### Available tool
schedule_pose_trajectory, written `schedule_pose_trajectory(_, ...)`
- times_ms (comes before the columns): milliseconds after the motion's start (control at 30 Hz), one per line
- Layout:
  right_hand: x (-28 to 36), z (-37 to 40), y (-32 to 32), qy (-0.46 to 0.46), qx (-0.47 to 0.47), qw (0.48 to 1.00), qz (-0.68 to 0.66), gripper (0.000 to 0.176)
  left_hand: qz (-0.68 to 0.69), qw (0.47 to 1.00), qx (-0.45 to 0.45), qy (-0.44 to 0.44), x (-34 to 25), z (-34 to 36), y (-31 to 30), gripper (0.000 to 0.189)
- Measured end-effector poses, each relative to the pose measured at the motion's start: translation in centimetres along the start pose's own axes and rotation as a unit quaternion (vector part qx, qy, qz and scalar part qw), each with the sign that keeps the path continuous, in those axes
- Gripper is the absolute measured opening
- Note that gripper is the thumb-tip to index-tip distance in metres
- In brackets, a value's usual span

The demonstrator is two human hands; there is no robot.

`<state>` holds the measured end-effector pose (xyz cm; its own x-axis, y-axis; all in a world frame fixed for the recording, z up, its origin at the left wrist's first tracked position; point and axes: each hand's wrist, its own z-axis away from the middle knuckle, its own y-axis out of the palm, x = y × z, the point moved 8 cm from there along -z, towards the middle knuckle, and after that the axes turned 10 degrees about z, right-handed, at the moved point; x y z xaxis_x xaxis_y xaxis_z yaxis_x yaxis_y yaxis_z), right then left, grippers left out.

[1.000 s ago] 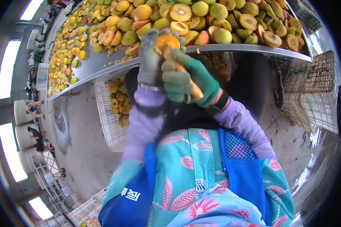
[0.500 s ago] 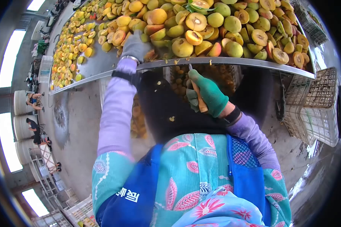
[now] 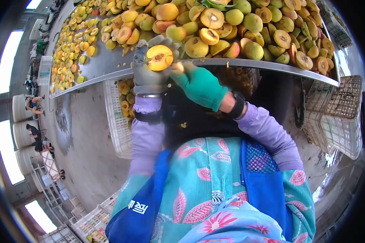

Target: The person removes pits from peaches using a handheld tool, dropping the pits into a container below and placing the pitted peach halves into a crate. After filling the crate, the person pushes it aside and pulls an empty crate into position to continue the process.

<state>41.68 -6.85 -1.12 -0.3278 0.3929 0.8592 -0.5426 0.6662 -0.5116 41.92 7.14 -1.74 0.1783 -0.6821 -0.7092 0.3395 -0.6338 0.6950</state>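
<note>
My left hand (image 3: 147,75), in a grey glove, is closed round a peach half (image 3: 159,57). The cut orange face with the pit area is turned up. Right beside it is my right hand (image 3: 202,88) in a green glove, its fingers curled and their tips blurred at the fruit's lower right edge. The wooden-handled tool with a thin metal shaft, plain in the earlier frame, is mostly hidden in that grip. Just beyond both hands, many cut peaches (image 3: 253,52) are heaped on a metal table (image 3: 109,60).
The table's raised metal rim (image 3: 267,63) runs just beyond my hands. Below it, a white crate (image 3: 114,121) holds more peach halves. Stacked plastic crates (image 3: 336,117) stand at the right. Two people (image 3: 35,135) are far off at the left.
My left hand has come back from the heap toward me, now with a peach half in it. My right hand has risen leftward from below the rim to meet it.
</note>
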Motion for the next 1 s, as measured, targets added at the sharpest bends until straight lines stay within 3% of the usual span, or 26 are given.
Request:
schedule_pose_trajectory(33, -0.1, 0.2, -0.5, 0.026, -0.001, 0.999, -0.045, 0.045, -0.114, 0.991, 0.032, 0.055, -0.5, 0.2, 0.7, 0.054)
schedule_pose_trajectory(67, -0.6, 0.5, -0.7, 0.053, -0.003, 0.995, -0.090, 0.045, -0.095, 0.994, 0.038, 0.046, 0.0, 0.3, 1.1, 0.053)
schedule_pose_trajectory(167, -0.7, 0.5, -0.8, 0.049, -0.024, 0.997, -0.058, 0.047, -0.017, 0.997, 0.072, 0.012, 1.4, 0.5, 1.9, 0.046)
schedule_pose_trajectory(300, -2.1, -0.1, 0.5, 0.070, -0.001, 0.989, -0.129, 0.048, -0.006, 0.996, 0.092, 0.017, 1.9, 0.6, 2.0, 0.042)
schedule_pose_trajectory(367, -2.5, -0.1, 0.8, 0.070, 0.000, 0.986, -0.149, 0.047, -0.088, 0.986, 0.126, 0.066, 1.9, 0.1, 1.6, 0.040)
schedule_pose_trajectory(500, -1.8, 1.5, 1.3, 0.150, 0.083, 0.930, -0.325, 0.043, -0.175, 0.961, 0.168, 0.130, 1.5, 0.8, 4.0, 0.031)
schedule_pose_trajectory(600, -2.2, 1.2, 0.6, 0.128, 0.065, 0.933, -0.329, 0.042, -0.066, 0.991, 0.100, 0.062, 2.6, 1.5, 5.2, 0.030)
schedule_pose_trajectory(700, -3.3, 0.5, 0.9, 0.088, 0.011, 0.951, -0.295, 0.045, -0.275, 0.950, 0.093, 0.113, 2.2, 1.0, 4.2, 0.030)
schedule_pose_trajectory(800, -2.3, 1.8, 0.7, 0.147, 0.020, 0.951, -0.273, 0.046, -0.253, 0.955, 0.050, 0.146, 1.8, 1.4, 4.5, 0.029)
schedule_pose_trajectory(867, -2.3, 1.6, 0.1, 0.109, 0.000, 0.968, -0.226, 0.046, -0.401, 0.873, 0.117, 0.250, 0.6, 2.3, 7.1, 0.022)
schedule_pose_trajectory(933, -2.9, 1.0, -0.5, 0.032, -0.025, 0.988, -0.150, 0.047, -0.584, 0.682, 0.236, 0.373, 0.3, 3.2, 9.6, 0.021)
schedule_pose_trajectory(967, -3.1, 1.2, -0.9, 0.034, -0.006, 0.989, -0.141, 0.047, -0.558, 0.724, 0.259, 0.313, 0.6, 2.5, 9.5, 0.019)
schedule_pose_trajectory(1000, -3.3, 1.3, -0.7, 0.041, -0.010, 0.980, -0.193, 0.046, -0.558, 0.732, 0.272, 0.281, 0.9, 2.2, 9.7, 0.019)
